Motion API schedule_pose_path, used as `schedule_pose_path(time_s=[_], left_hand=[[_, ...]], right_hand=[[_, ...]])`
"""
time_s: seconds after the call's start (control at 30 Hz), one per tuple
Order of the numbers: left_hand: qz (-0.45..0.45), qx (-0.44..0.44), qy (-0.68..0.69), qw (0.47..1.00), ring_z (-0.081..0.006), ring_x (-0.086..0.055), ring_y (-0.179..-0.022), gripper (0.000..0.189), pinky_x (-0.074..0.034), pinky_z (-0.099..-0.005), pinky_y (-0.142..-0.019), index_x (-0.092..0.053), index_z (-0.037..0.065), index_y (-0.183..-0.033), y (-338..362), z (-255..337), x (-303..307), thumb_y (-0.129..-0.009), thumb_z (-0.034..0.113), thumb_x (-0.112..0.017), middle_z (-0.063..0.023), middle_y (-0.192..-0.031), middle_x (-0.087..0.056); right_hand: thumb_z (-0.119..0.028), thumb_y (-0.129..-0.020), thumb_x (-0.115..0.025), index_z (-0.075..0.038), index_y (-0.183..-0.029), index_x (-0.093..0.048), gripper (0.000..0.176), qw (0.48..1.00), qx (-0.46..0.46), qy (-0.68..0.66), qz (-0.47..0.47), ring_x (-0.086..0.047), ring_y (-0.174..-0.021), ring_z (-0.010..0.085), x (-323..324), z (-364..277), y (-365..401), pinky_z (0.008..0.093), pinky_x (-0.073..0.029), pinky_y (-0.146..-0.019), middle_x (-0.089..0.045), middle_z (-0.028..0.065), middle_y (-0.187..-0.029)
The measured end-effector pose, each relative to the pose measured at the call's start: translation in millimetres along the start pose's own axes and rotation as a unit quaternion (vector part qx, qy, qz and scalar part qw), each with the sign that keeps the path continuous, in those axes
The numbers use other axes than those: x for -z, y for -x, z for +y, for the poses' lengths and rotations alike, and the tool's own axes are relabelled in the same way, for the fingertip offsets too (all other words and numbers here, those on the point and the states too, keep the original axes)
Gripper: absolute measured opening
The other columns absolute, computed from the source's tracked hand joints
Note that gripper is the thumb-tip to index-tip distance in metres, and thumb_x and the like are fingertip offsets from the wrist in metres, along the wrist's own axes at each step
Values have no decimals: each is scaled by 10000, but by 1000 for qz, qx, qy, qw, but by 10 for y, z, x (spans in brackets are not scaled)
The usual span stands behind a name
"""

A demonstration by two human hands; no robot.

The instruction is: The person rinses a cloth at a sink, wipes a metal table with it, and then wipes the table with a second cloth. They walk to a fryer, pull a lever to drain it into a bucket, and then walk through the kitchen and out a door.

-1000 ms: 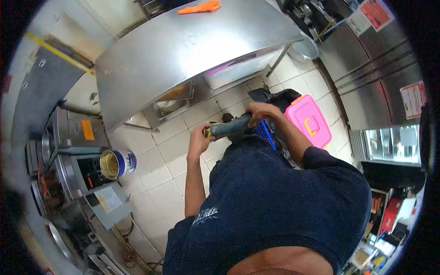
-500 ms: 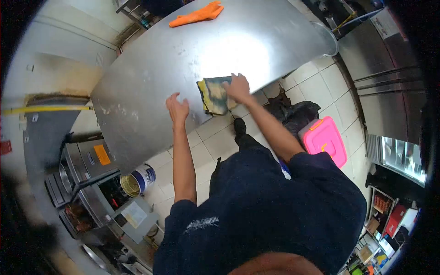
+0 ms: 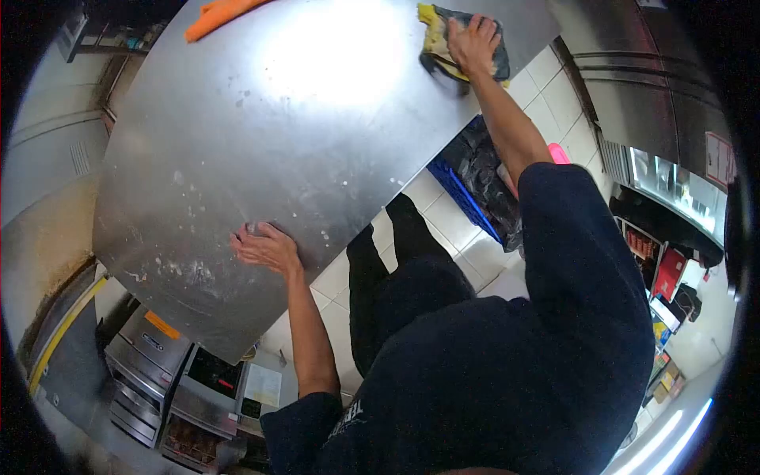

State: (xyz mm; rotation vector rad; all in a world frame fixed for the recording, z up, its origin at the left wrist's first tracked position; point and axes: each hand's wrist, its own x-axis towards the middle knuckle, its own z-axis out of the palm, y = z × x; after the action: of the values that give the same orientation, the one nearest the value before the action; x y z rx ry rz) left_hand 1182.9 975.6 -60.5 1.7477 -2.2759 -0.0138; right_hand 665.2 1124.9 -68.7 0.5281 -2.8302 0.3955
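Observation:
My right hand (image 3: 473, 49) presses down on a yellow and dark-grey cleaning cloth (image 3: 438, 39) at the far right part of the metal table (image 3: 277, 150). Its fingers curve over the cloth, and the cloth's lower edge is bunched up. On the bare metal nearer to me rests my left hand (image 3: 267, 247), open, with its fingers apart and nothing in them. Pale smears and specks mark the metal around and beyond it.
An orange cloth (image 3: 222, 16) lies at the table's far left. Below the right edge stands a blue crate (image 3: 467, 194) with black plastic (image 3: 483, 158) in it. Steel kitchen equipment (image 3: 146, 356) is at lower left, a steel fridge (image 3: 625, 95) at right.
My right hand has carried the cloth across the table toward the far right. My left hand has come down onto the metal. The view has turned and shifted with my body.

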Motion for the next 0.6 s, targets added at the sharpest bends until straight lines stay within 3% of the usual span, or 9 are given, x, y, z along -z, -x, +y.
schedule_pose_path(time_s=[0.07,0.13,0.17,0.2,0.3,0.43,0.5,0.53,0.6], left_hand=[[-14,7,-9,1000,-360,-286,-1275,420,-204,-558,-1028,-395,39,-1246,-21,101,-44,-942,326,-437,-208,-1334,-313],[-24,2,4,1000,-361,-284,-1281,418,-187,-555,-1047,-393,46,-1252,-9,79,-17,-945,328,-422,-209,-1343,-299],[-29,-3,7,1000,-361,-284,-1281,418,-187,-555,-1047,-393,46,-1252,-11,72,4,-945,328,-422,-209,-1343,-299],[-35,7,12,999,-361,-279,-1287,417,-181,-556,-1052,-394,49,-1254,-16,85,19,-943,326,-425,-208,-1344,-299],[-32,-1,22,999,-362,-269,-1298,414,-172,-561,-1057,-397,54,-1256,36,64,50,-942,323,-426,-206,-1348,-297],[-47,12,46,998,-365,-212,-1328,411,-126,-568,-1074,-402,48,-1238,-7,78,39,-931,321,-409,-208,-1356,-279],[-46,11,40,998,-362,-208,-1332,413,-123,-570,-1074,-397,52,-1245,29,42,25,-929,318,-410,-210,-1359,-276],[-37,9,44,998,-359,-204,-1336,416,-120,-572,-1074,-393,56,-1251,1,70,-19,-927,315,-412,-212,-1362,-273],[-43,6,41,998,-357,-201,-1338,418,-119,-575,-1072,-391,55,-1254,17,71,-14,-925,310,-413,-216,-1365,-271]], right_hand=[[-583,-883,-337,64,-1378,-292,817,999,19,21,26,-197,-1367,368,-56,-102,205,463,-94,-1119,-265,273,-1439],[-538,-881,-391,73,-1346,-353,768,990,79,111,-34,-242,-1333,397,293,-606,1191,521,-168,-1078,-265,273,-1436],[-542,-862,-421,85,-1338,-355,790,988,95,107,-63,-211,-1345,416,422,-928,1756,547,-144,-1083,-247,275,-1443],[-574,-829,-455,82,-1355,-326,850,984,87,70,-141,-165,-1366,414,562,-1245,2265,545,-102,-1100,-236,278,-1446],[-548,-756,-537,49,-1399,-248,924,958,125,-119,-228,-110,-1377,431,835,-1634,3166,508,-76,-1121,-131,304,-1469],[-557,-745,-569,67,-1361,-298,918,975,25,18,-220,-178,-1362,392,824,-1353,2449,511,-132,-1106,-207,261,-1456],[-555,-800,-529,88,-1321,-366,843,999,14,42,4,-280,-1317,405,472,-627,1844,511,-180,-1091,-328,274,-1398],[-545,-838,-482,81,-1322,-372,799,994,12,94,59,-307,-1302,414,323,-233,1406,505,-188,-1090,-360,282,-1379],[-514,-886,-416,93,-1345,-324,766,995,-52,15,83,-234,-1343,403,273,67,1000,501,-148,-1108,-264,295,-1428]])
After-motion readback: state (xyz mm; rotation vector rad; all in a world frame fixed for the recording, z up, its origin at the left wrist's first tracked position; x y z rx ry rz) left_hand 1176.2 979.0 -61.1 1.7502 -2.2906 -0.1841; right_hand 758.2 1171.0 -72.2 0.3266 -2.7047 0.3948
